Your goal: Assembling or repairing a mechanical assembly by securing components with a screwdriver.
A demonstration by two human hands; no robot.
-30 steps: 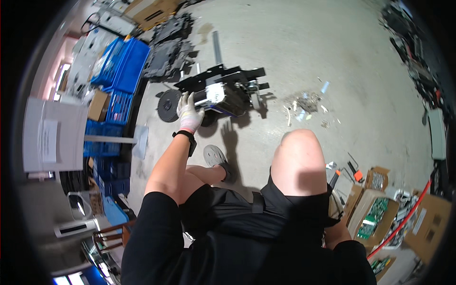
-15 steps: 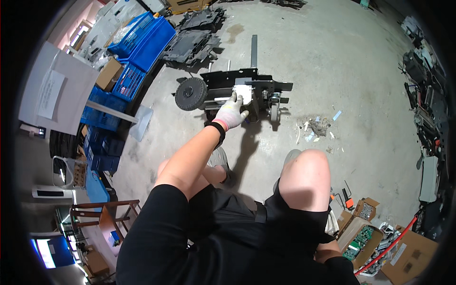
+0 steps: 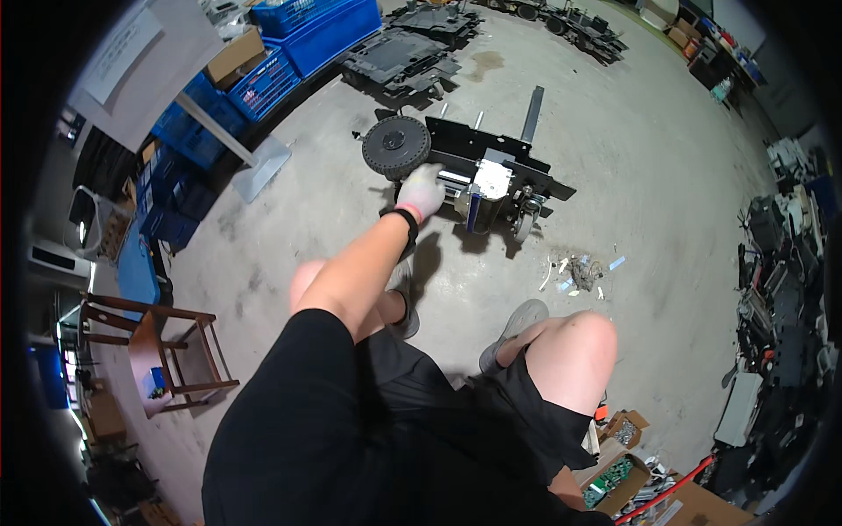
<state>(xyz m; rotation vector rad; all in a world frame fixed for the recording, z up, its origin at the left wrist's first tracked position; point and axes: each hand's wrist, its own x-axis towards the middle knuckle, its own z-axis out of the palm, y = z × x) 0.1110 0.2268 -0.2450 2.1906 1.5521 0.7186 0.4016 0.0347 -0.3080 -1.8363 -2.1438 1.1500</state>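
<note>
I saw the black wheeled frame (image 3: pixel 474 140) on the floor (image 3: pixel 649 175), its large wheel (image 3: pixel 396 146) exposed, perhaps to keep inner parts reachable for the gloved left hand (image 3: pixel 422 189) beside it, whose grip I could not tell.

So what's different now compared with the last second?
The left hand went right from beside the big black wheel to the white block, then back left, close to the wheel; whether it grips anything is unclear. The view also swung, turning the scene clockwise. The wheeled frame and litter pile seem to have stayed put.
</note>
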